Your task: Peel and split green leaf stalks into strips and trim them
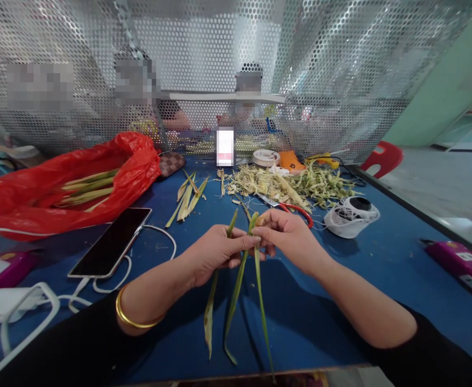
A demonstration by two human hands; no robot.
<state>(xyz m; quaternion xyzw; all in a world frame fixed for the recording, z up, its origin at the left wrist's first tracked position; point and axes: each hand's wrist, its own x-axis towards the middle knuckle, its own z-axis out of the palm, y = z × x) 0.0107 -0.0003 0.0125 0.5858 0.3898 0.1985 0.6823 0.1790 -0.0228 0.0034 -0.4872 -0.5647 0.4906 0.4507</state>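
My left hand [223, 246] and my right hand [280, 232] meet over the middle of the blue table. Between them are several long green leaf strips [239, 285], whose ends hang down toward the table's near edge. The left thumb presses on the strips, fingers curled beneath. My right thumb and forefinger pinch the upper, folded end of one strip; part of the grip is hidden behind the fingers. Just beyond the right hand lie red-handled scissors [298, 210]. Farther off to the left is a small bunch of loose leaf strips [187, 201].
A red plastic bag [139, 156] with more leaves lies left, near a cabled phone [113, 242]. Beyond my hands is a pile of pale plant scraps [276, 183]. A white netted spool [351, 217] and a purple device [462, 260] stand right. Other people sit behind the perforated screen [204, 48].
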